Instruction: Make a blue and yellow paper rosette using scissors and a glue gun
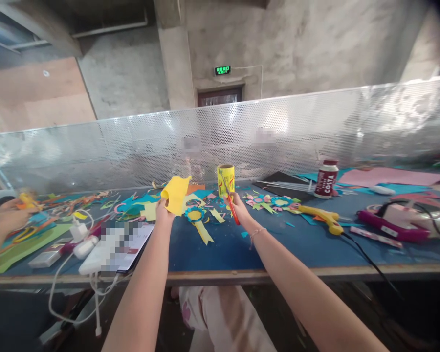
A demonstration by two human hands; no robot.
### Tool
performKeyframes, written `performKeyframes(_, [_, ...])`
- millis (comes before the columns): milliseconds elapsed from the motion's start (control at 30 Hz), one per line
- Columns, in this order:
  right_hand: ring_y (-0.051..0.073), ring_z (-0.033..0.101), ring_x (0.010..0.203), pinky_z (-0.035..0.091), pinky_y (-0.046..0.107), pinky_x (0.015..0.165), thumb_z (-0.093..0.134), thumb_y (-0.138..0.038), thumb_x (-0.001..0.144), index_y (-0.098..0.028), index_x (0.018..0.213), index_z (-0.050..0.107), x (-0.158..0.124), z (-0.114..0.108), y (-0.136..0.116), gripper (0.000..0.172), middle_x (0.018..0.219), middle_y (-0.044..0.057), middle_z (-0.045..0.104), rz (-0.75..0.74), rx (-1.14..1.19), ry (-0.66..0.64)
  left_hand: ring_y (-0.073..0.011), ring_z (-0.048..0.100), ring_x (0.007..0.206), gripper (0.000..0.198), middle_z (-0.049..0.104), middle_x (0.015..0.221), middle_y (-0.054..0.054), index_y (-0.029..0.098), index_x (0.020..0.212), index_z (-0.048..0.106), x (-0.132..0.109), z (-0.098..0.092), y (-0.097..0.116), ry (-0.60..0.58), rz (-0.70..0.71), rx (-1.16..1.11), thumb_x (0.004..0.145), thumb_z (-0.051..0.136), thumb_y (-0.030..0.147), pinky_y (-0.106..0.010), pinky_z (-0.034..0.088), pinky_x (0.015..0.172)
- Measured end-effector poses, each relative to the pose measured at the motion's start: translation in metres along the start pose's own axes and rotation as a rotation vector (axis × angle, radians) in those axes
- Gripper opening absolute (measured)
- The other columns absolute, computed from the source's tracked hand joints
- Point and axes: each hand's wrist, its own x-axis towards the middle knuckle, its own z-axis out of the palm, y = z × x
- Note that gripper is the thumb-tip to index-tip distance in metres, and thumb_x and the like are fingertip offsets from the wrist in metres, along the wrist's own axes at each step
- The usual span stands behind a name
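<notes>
In my left hand [164, 211] is a sheet of yellow paper [176, 193], raised above the table and curling at its edges. My right hand [239, 208] is closed round a pair of red-handled scissors [233, 209]; their blades are hard to make out against the yellow roll [226, 179] standing just behind. Between my hands lies a paper rosette [194, 215], blue with a yellow centre and yellow ribbon tails. More paper flowers [269, 201] in pink, blue and green lie right of my right hand.
Paper scraps cover the table's middle. To the right are a yellow glue gun [326, 218], a Costa bottle [326, 179] and a purple holder [392, 226]. Left are a tablet-like screen [137, 247], white cables and a co-worker's hands [12, 215]. A perforated metal screen [139, 146] runs behind.
</notes>
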Motion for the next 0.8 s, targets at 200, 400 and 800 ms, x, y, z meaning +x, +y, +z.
performKeyframes(200, [0.014,0.062,0.066,0.049,0.026,0.060,0.070,-0.045,0.063,-0.026,0.098,0.041,-0.003,0.010,-0.005,0.049,0.076,-0.005,0.055,0.049,0.475,-0.132,-0.0221,0.065,0.082,0.023,0.067,0.079,-0.004,0.020,0.083,0.052,-0.015,0.010,-0.004,-0.258,-0.158,-0.128,0.070,0.066,0.033,-0.036,0.053,0.074])
performKeyframes(400, [0.015,0.065,0.069,0.048,0.023,0.054,0.075,-0.041,0.059,-0.026,0.097,0.041,-0.009,0.009,-0.014,0.053,0.081,-0.003,0.061,0.092,0.643,-0.176,-0.0163,0.066,0.066,0.028,0.066,0.077,-0.001,0.018,0.082,0.047,-0.031,0.020,-0.002,-0.364,-0.211,-0.025,0.068,0.069,0.029,-0.029,0.053,0.062])
performKeyframes(800, [0.010,0.058,0.055,0.043,0.020,0.042,0.072,-0.040,0.060,-0.027,0.095,0.045,-0.012,0.007,-0.018,0.046,0.074,-0.006,0.059,0.193,0.709,-0.117,-0.0274,0.057,0.108,0.014,0.065,0.111,-0.011,0.016,0.065,0.059,-0.045,0.029,-0.004,-0.578,0.055,0.281,0.058,0.070,0.022,-0.038,0.045,0.090])
